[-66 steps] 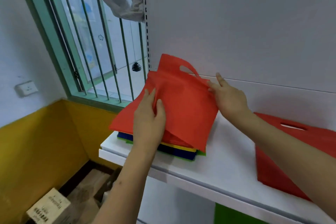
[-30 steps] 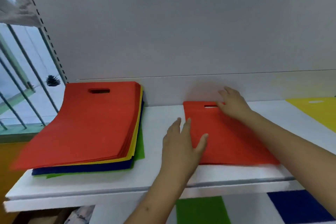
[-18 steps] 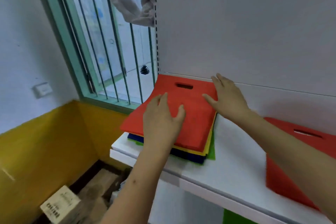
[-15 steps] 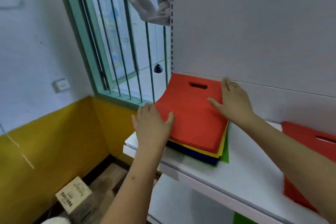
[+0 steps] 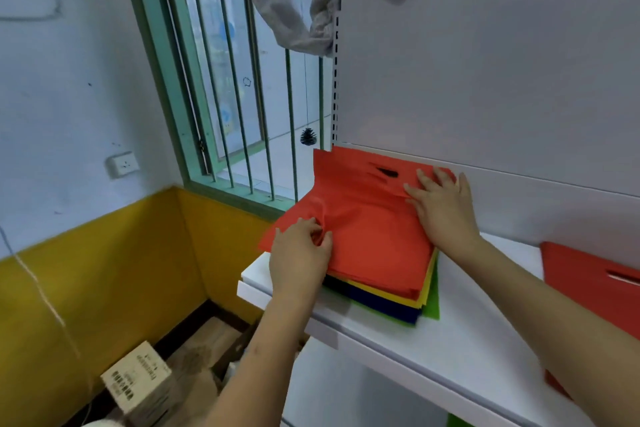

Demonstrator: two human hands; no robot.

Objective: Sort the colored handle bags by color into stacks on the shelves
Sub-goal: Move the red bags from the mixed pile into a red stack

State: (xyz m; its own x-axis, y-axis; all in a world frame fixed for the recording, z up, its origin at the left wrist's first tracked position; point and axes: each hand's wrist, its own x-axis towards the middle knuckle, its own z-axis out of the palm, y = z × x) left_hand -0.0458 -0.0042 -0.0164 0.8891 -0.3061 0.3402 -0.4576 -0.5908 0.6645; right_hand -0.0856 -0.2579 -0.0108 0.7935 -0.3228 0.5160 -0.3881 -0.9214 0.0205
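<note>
Since half a second ago my left hand [image 5: 300, 255] has gone from lying flat on the near-left edge of the mixed pile to bunching up cloth, and the top red bag [image 5: 367, 225] now shows a ridge of creases where it was smooth. Left fingers [image 5: 317, 230] are curled tight, pinching a fold of that top bag near its left edge. My right hand [image 5: 441, 208] rests on the bag's far right part, just beside the handle cutout [image 5: 386, 172]; its fingers are nearly straight and spread, pressing down, not gripping.

That bag sits on the mixed pile [image 5: 388, 298] at the left end of the upper shelf [image 5: 460, 343], against the white back panel [image 5: 485, 80]. Below the red layers I see yellow, blue and green edges, so I judge most of the sorting remains. A red stack [image 5: 588, 274] already lies well apart to the right on the same shelf, partly hidden by my right forearm, so red has been started. A sliver of green shows on a lower level at the bottom right. My reading is that I am peeling off the next red bag for that stack.
</note>
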